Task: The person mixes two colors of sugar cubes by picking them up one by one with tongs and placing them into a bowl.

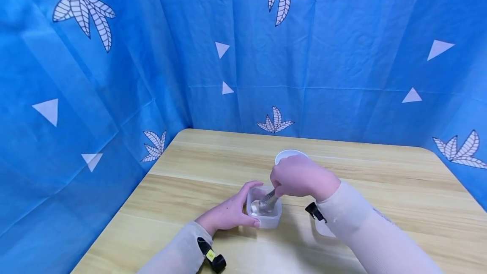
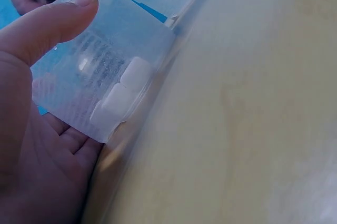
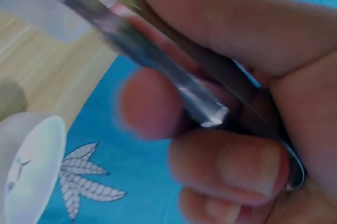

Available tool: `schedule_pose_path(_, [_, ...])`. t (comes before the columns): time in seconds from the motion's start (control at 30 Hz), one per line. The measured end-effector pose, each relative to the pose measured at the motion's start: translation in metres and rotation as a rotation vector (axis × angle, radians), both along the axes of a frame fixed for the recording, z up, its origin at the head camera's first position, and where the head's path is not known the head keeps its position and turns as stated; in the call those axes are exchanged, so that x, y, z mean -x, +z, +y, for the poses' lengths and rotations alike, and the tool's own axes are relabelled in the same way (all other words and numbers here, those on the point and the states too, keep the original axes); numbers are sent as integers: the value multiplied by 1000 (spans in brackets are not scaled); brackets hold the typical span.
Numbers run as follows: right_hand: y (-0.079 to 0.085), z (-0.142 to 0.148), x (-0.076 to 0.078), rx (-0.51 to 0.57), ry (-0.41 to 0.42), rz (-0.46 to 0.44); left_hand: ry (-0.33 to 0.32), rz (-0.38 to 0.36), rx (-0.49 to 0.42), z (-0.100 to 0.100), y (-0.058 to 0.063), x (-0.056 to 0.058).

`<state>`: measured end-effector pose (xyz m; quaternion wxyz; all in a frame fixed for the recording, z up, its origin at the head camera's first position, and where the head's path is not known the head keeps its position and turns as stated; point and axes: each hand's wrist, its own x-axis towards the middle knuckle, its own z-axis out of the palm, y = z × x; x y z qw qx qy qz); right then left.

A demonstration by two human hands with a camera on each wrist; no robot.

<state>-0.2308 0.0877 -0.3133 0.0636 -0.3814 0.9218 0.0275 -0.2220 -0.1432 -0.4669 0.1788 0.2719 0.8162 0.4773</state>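
My left hand [image 1: 233, 209] grips a square translucent plastic container [image 1: 269, 223] on the table, thumb on its near side and fingers round the far side. White lumps [image 2: 118, 95] lie at the container's bottom, seen through its wall in the left wrist view. My right hand [image 1: 298, 176] holds a pair of metal tongs [image 3: 205, 103], gripping both arms near the bent end. The tips of the tongs reach down inside the container, close to the white lumps.
A round white bowl [image 3: 47, 166] stands just behind my right hand, with something small and shiny in it. Partly hidden under my right forearm is a whitish flat-sided container [image 1: 323, 228]. The wooden table [image 1: 198, 155] meets a blue patterned curtain [image 1: 342, 54] behind and on the left.
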Motion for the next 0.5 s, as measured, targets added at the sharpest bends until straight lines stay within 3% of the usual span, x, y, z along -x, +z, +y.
schedule_pose_path(0.13, [-4,8,5,69,4,9,1,0,-2,1,0,0])
schedule_pose_path(0.33, [-1,12,2,28,-46,9,6,18,5,1,-1,0])
schedule_pose_path(0.5, [-7,11,-1,39,-7,31,3,19,1,0,-1,0])
